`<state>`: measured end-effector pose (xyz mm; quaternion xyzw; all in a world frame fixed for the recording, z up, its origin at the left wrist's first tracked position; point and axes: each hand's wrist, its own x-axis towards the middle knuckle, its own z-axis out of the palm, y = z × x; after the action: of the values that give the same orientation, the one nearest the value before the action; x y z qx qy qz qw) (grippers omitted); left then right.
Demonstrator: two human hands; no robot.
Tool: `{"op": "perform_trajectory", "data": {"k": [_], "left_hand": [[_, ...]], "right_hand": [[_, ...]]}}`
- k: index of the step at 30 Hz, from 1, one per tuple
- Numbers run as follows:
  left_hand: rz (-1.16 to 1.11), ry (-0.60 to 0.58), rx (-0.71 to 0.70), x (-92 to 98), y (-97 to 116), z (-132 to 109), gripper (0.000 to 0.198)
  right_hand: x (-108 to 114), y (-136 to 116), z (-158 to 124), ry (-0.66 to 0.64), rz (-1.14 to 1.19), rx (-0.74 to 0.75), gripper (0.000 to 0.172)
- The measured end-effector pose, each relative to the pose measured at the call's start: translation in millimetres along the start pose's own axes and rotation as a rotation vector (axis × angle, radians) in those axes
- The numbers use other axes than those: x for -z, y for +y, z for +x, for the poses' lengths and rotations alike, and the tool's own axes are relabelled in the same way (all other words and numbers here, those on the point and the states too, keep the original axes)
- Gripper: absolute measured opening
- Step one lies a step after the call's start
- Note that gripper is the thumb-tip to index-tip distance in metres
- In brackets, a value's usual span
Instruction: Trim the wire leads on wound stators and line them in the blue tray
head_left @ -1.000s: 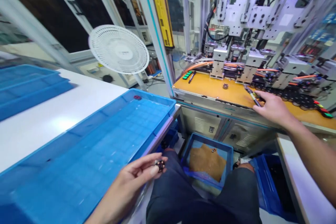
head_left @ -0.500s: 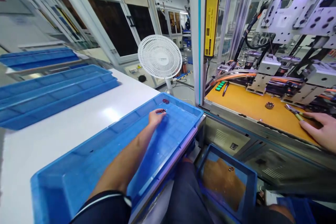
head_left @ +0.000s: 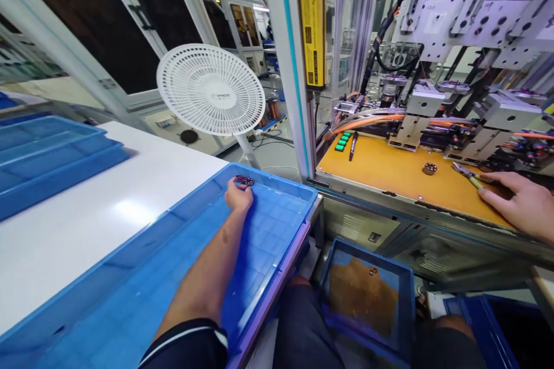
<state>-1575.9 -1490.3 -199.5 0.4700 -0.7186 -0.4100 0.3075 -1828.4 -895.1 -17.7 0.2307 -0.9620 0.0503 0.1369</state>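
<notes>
My left hand [head_left: 238,195] reaches to the far corner of the large blue tray [head_left: 182,277]. Its fingers are pinched on small dark round parts [head_left: 244,180] at the tray's far rim. My right hand [head_left: 517,206] rests on the orange machine table [head_left: 398,176] at the right, fingers stretched out flat. Its fingertips lie beside a pair of pliers with yellow-green handles [head_left: 468,174]. A small metal ring part [head_left: 429,168] lies on the orange surface to the left of that hand.
A white fan [head_left: 210,90] stands behind the tray. Blue trays [head_left: 47,155] are stacked at far left on the white table [head_left: 86,207]. A blue bin with brown paper [head_left: 366,294] sits on the floor by my knees. Machine fixtures [head_left: 450,115] line the orange table's back.
My left hand went from near my lap out across the blue tray to its far corner, where a dark part lay. My right hand stayed on the orange table by the pliers.
</notes>
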Motion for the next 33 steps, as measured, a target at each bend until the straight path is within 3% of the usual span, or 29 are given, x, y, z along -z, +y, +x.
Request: {"op": "perform_trajectory", "data": {"k": [3,5,8,11,12,14,15,16,18,20,23,25,27,30,33], "left_hand": [[0.072,0.143,-0.033,3.5,13.0,-14.2,0.029],[0.101,0.216,-0.097,7.4,33.5,-28.1,0.028],[0.063,0.259,-0.266,8.3,83.3,-60.4,0.045],[-0.042,0.149,-0.489,-9.0,150.9,-114.3,0.06],[-0.071,0.044,-0.581,-19.9,175.7,-135.5,0.055],[-0.061,-0.318,-0.757,-49.7,225.4,-177.3,0.046],[-0.033,-0.505,-0.734,-68.5,248.5,-196.6,0.048],[-0.032,-0.584,-0.705,-89.4,269.2,-213.9,0.055],[-0.039,-0.649,-0.644,-133.2,300.5,-241.1,0.071],[-0.044,-0.652,-0.574,-171.1,318.4,-257.8,0.085],[-0.095,-0.622,-0.499,-197.4,329.0,-271.5,0.083],[-0.163,-0.624,-0.456,-190.4,329.7,-281.2,0.076],[-0.263,-0.654,-0.417,-166.9,324.4,-295.5,0.074],[-0.439,-0.732,-0.351,-113.0,299.3,-324.8,0.076],[-0.585,-0.788,-0.254,-56.7,256.5,-359.0,0.076]], "right_hand": [[-2.0,-7.5,-3.9,0.035,0.055,0.051,0.047],[-6.6,-9.2,-5.7,0.06,0.109,0.054,0.044],[-10.0,-8.1,-5.4,0.074,0.158,0.033,0.042],[-8.8,-6.6,-5.2,0.09,0.144,0.038,0.037],[-8.4,-6.3,-6.1,0.092,0.131,0.044,0.035],[-8.4,-5.7,-9.1,0.088,0.11,0.061,0.032],[-8.5,-5.3,-10.8,0.085,0.106,0.071,0.03],[-8.6,-4.8,-12.2,0.082,0.108,0.081,0.029],[-8.7,-3.5,-14.2,0.081,0.126,0.096,0.029],[-9.1,-1.8,-15.1,0.088,0.155,0.108,0.03],[-10.3,1.3,-15.3,0.111,0.204,0.129,0.029],[-9.8,3.2,-15.0,0.135,0.238,0.145,0.028],[-5.5,3.1,-16.3,0.178,0.279,0.162,0.026],[11.1,-6.8,-32.1,0.305,0.365,0.202,0.025],[37.7,-32.6,-79.7,0.44,0.475,0.312,0.031]]}}
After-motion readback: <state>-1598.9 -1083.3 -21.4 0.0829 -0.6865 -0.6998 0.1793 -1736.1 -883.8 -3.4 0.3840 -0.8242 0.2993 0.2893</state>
